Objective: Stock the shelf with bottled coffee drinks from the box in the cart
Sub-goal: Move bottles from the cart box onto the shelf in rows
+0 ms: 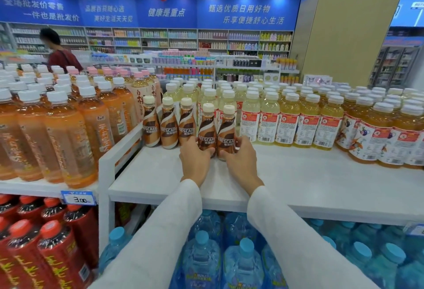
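The coffee bottles [207,132] carry the brand NESCAFE. A price tag [79,198] on the left shelf edge [29,188] shows 3.00. The blue wall banner [166,12] reads 健康是重点.

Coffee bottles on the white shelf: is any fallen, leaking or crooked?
Nothing stands out. Three coffee bottles stand upright and capped at the back; the left hand and right hand each grip another bottle, also upright.

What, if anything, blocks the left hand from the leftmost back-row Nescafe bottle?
Probably nothing, so yes: the left hand grips the left front bottle, but only bare shelf lies between it and the leftmost back-row bottle. It must let go first.
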`<state>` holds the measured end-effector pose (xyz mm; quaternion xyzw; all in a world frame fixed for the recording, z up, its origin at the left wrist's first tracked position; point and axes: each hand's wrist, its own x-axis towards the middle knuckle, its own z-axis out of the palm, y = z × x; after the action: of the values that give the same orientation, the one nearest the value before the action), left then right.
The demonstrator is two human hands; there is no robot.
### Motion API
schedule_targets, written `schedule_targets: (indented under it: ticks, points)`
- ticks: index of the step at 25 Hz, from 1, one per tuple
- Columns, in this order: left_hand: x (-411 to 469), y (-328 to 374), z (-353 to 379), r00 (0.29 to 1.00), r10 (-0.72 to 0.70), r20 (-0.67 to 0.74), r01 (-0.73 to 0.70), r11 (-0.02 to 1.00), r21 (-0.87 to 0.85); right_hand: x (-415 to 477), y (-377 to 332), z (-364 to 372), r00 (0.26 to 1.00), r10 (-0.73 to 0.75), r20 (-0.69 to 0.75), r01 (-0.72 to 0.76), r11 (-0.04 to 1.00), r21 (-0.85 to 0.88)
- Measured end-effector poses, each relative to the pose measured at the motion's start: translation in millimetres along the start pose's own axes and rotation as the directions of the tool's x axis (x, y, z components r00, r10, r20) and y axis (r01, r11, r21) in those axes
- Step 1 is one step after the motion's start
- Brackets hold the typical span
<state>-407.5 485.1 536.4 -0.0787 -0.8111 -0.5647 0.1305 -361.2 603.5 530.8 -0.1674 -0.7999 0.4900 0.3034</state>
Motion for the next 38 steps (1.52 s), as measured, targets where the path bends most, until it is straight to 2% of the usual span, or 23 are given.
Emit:
schedule_targets:
  ticks: [5, 12, 25, 32, 35, 38]
  points:
    - [13.2, -4.2, 11.6, 0.997, -0.051, -0.050, 0.049, 0.998, -0.041, 18.9, 1.5, 10.6, 1.000, 0.021, 0.020, -0.021, 1.000, 0.016]
    - [25.5, -12.7, 22.9, 0.993, -0.046, -0.111, 0.043, 0.999, -0.031, 27.5, 4.8, 20.8, 1.000, 0.006, -0.007, -0.006, 1.000, 0.029]
    - [32.7, -14.8, 24.1, 0.993, -0.034, -0.115, 0.030, 0.999, -0.039, 34.8, 10.7, 28.8, 1.000, 0.001, -0.011, 0.000, 0.999, 0.036]
    - [26.4, -18.0, 18.1, 0.995, -0.040, -0.094, 0.037, 0.999, -0.037, 29.4, 10.6, 23.2, 0.999, 0.017, 0.047, -0.017, 1.000, 0.012]
    - [13.7, -20.6, 4.5, 0.999, 0.013, -0.048, -0.012, 1.000, 0.016, 13.0, 10.3, 7.7, 0.998, 0.008, 0.062, -0.007, 1.000, -0.013]
    - [-5.6, -26.5, -15.7, 0.999, 0.039, 0.007, -0.040, 0.983, 0.177, -11.9, 7.0, -16.6, 0.993, -0.029, 0.112, 0.032, 0.999, -0.026]
